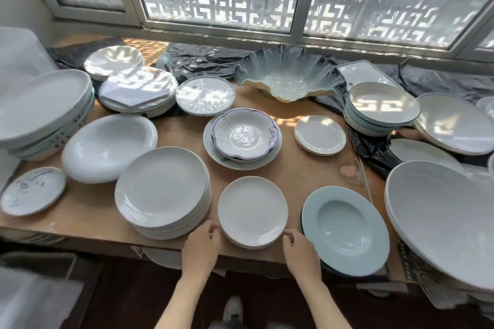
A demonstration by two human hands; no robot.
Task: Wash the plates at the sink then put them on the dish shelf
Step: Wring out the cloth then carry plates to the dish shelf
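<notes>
At the table edge, our left hand and right hand flank the small plate stack, fingers loosely curled, grasping nothing.

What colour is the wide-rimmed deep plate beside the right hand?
The wide-rimmed deep plate is plain pale blue-green, without pattern; the head view shows it clearly.

Large white dish cut off at right.
</notes>
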